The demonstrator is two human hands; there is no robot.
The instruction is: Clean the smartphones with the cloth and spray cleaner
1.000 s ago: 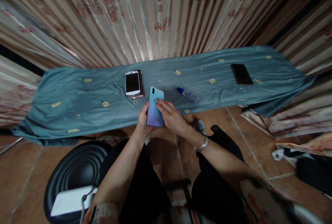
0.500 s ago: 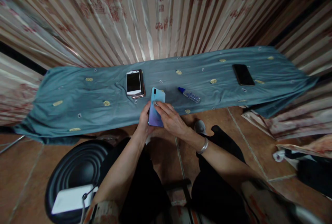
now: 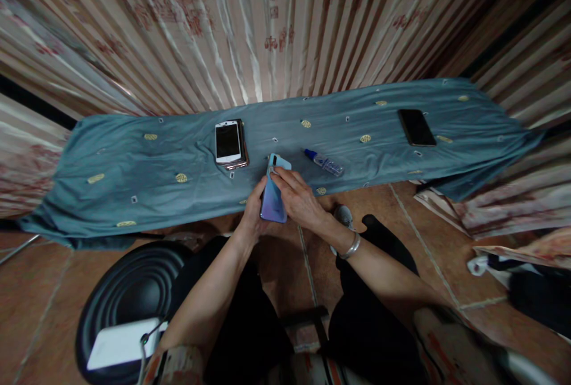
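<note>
Black stool (image 3: 138,290): white device (image 3: 120,344) lying on it;
White phone (image 3: 228,143): screen up, stacked, on the cloth-covered tabletop (image 3: 102,156);
Left hand (image 3: 252,217): grasping the blue-purple phone (image 3: 272,205), tilted, by the tabletop's near edge;
Right hand (image 3: 304,202): fingertips at the blue-purple phone's back; whether pinching something, I cannot tell;
Clear bottle (image 3: 329,164): blue-capped, lying down;
Dark phone (image 3: 417,128): flat, well apart.

Your left hand (image 3: 252,213): holds the blue phone (image 3: 272,203).
Your right hand (image 3: 304,200): touches the phone's back.
Blue cloth (image 3: 191,147): under a white phone (image 3: 228,142), a bottle (image 3: 327,163) and a black phone (image 3: 416,128).
</note>
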